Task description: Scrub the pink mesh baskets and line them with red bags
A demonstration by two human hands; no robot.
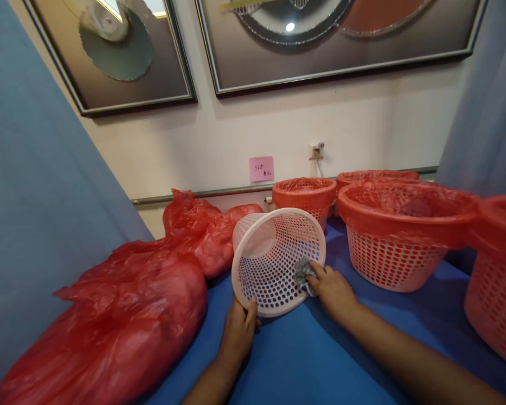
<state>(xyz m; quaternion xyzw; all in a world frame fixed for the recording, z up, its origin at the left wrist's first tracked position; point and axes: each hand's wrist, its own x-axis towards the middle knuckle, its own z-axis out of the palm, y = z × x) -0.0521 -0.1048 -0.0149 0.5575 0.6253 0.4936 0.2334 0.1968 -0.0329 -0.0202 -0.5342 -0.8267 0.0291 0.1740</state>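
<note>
A white perforated plastic basket (278, 220) lies tilted on its side on the blue-covered table (299, 360), its mouth facing me. My left hand (238, 329) grips the lower left of its rim, with the thumb on the inner side. A crumpled grey cloth (304, 274) is held in the fingers of my right hand (333, 289), pressed against the basket's inner wall near the lower right rim. The fingertips under the left part of the rim are partly hidden.
Filled red plastic bags (152, 315) are heaped on the left. Baskets lined with red bags (396, 259) stand at the right, another lined basket (306, 191) behind. On the wall are a pink note (261, 169), a socket (316, 151) and framed pictures (341, 67). Blue curtains (46, 185) hang at both sides.
</note>
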